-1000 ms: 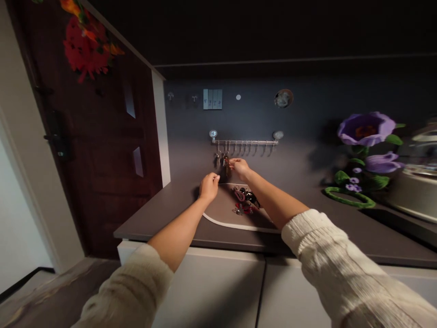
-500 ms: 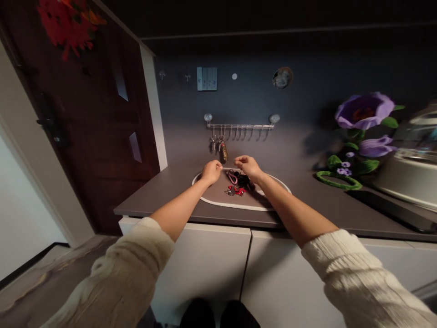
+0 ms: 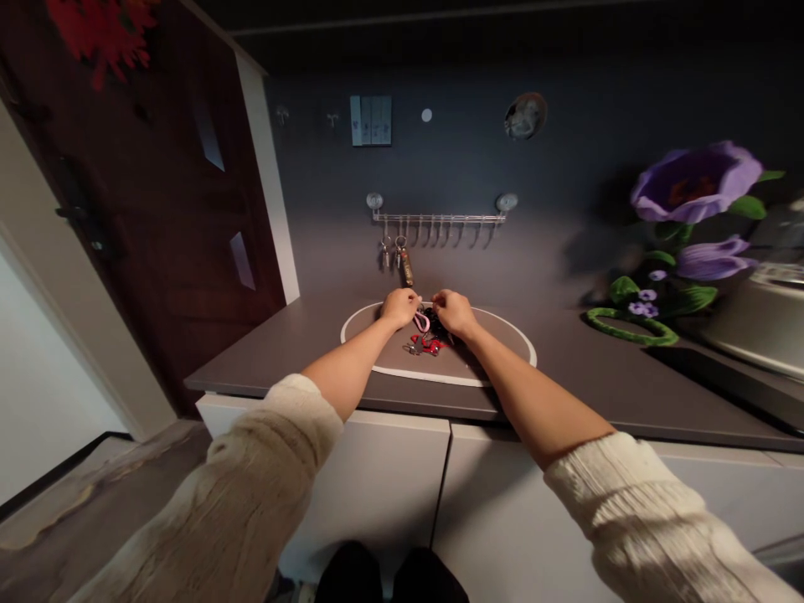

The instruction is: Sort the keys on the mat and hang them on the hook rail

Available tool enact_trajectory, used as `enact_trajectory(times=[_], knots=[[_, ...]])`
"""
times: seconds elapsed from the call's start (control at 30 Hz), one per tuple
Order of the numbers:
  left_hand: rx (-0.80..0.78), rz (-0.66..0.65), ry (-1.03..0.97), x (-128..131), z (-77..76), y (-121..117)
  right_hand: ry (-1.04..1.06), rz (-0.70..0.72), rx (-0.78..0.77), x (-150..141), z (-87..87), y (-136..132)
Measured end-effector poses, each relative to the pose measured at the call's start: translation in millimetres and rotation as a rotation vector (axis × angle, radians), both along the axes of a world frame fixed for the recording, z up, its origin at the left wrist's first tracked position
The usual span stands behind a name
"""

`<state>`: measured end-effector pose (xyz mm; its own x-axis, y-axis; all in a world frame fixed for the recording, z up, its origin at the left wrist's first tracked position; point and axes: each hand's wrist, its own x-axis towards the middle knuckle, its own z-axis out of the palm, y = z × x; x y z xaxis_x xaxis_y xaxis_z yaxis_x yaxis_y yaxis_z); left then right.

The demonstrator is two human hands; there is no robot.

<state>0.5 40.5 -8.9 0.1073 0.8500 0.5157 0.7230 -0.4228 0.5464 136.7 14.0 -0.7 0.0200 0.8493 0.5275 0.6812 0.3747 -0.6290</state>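
Observation:
My left hand (image 3: 402, 308) is over the back of an oval mat (image 3: 433, 378), its fingers pinched together just above a pink strap loop (image 3: 422, 322). Opposite it, my right hand (image 3: 456, 312) has curled fingers at a dark bunch of keyrings (image 3: 433, 325), part of which the hand covers. What either set of fingertips grips is hidden. In front of both hands a red keyring (image 3: 432, 346) with small metal parts lies on the mat.
On the wall behind, a clear hook rail (image 3: 440, 219) carries keys (image 3: 385, 253) and a brown key fob (image 3: 407, 268) at its left end. Purple plush flowers (image 3: 697, 193) and a white appliance (image 3: 760, 314) stand on the right of the counter (image 3: 244, 347).
Both hands have come closer together and lower, down to the pile on the mat. My right hand's fingers have curled in. The camera view has shifted slightly.

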Motion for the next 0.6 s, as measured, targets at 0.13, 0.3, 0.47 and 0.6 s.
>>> enact_trajectory(times=[0.13,0.3,0.47,0.6], knots=[[-0.008,-0.038,0.033,-1,-1.9,-2,0.001,0.002,-0.006,-4,-1.2,3],[-0.044,-0.016,0.012,-4,-2.7,-1,-0.061,-0.023,-0.041,-6,-0.2,2],[-0.066,-0.007,0.03,-10,-4.4,3,-0.12,-0.04,-0.046,-6,3.6,-2],[-0.058,-0.008,0.075,-16,-1.7,0,-0.206,-0.048,-0.076,-7,7.6,-7]])
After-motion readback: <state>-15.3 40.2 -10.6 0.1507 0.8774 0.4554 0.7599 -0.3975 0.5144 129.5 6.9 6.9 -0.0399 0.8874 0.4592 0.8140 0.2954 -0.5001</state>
